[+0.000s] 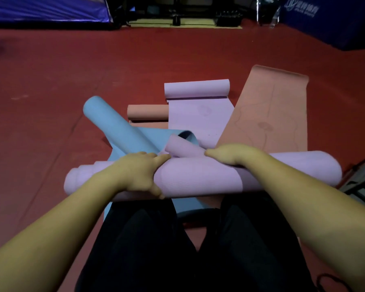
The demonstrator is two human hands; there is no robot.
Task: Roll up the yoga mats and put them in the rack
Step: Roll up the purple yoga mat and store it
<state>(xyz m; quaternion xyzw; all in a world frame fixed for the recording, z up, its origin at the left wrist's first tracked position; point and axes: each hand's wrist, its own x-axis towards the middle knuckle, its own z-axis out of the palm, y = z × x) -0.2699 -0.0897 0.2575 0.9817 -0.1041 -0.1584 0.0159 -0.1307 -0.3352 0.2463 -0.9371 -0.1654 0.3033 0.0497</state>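
— Rolled lilac mat (198, 178): lying crosswise over the lap, above dark trousers (148, 249), one end off to the left, the other reaching right toward a metal frame (362, 182) at the picture's edge.

— And the grip?

— Left hand (138, 171) clamped on the roll near its left half, fingers curled over the top, thumb underneath at the near side. Right hand (230, 154) clamped on the far upper side of the same roll, fingers bent over and hidden behind it.

— Beyond the roll?

— Small lilac curl (183, 148) just behind, between the two hands, touching the big roll; cannot tell whether loose end or separate mat. Blue mat (114, 127) to the left, partly rolled, tube tilted away to the upper left, flat tail running under the lilac roll and showing again beside the trousers. Second lilac mat (198, 114) farther out, flat on the floor with its far end rolled up. Small salmon roll (148, 112) just left of it, partly tucked behind its edge. Long salmon mat (270, 114) on the right, spread flat, angled away, far end slightly curled.

— Around all that?

— Red floor (61, 81) on every side. Blue padding (44, 9) at the far left, dark blue panel with pale lettering (325, 20) at the far right, dark equipment (177, 15) between them, too dim to name.
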